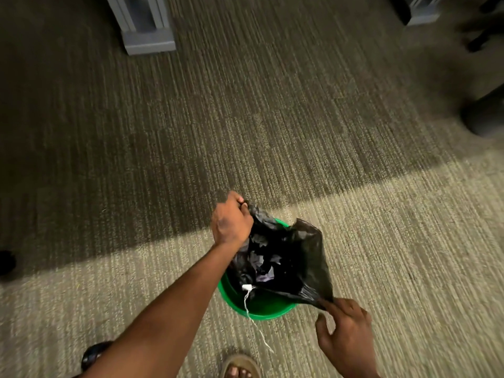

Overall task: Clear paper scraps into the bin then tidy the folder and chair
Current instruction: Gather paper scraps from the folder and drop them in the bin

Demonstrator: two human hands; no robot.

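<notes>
Low in the centre of the frame, a green bin (261,306) stands on striped carpet (300,118); its black liner bag (308,257) (no readable writing anywhere) is pinched at the far edge by the left hand (231,222) and at the near corner by the right hand (345,331).

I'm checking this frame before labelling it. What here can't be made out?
- Contents of the black bag: head view, dark folds hide whether paper scraps are inside.
- Green bin: the bag covers most of it.
- Dark object at right: blurred and cut by the edge.
- Left hand: its fingers curl out of sight behind the bag edge.
- Folder: not in view.
</notes>
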